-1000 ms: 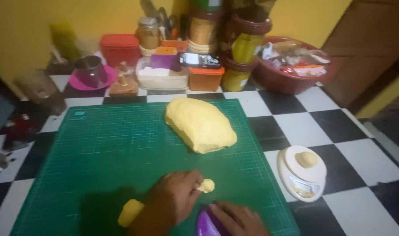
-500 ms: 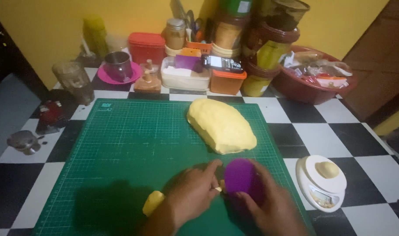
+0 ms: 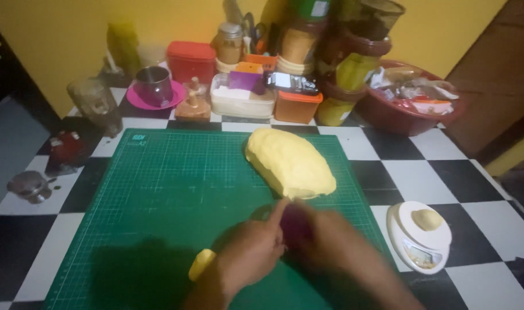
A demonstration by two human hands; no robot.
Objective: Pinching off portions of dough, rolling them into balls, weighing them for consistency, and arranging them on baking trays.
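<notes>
A big yellow dough loaf (image 3: 289,162) lies on the green cutting mat (image 3: 158,189). My right hand (image 3: 336,247) is blurred by motion and holds a purple scraper (image 3: 295,225) just below the loaf's near end. My left hand (image 3: 250,252) sits beside it, its forefinger stretched toward the scraper and the dough edge. A small yellow dough piece (image 3: 201,263) rests on the mat left of my left wrist. Another small dough piece (image 3: 426,219) sits on a white kitchen scale (image 3: 422,241) to the right.
The checkered table's back edge is crowded: a red box (image 3: 191,59), jars (image 3: 296,46), a white tub (image 3: 242,102), an orange-lidded tub (image 3: 296,106), a metal cup on a pink saucer (image 3: 154,86), a dark red bowl (image 3: 411,100). A glass (image 3: 94,103) stands at left.
Both hands have moved up the mat toward the loaf. The purple scraper rose from the mat's near edge to the dough's near end. The view has shifted.
</notes>
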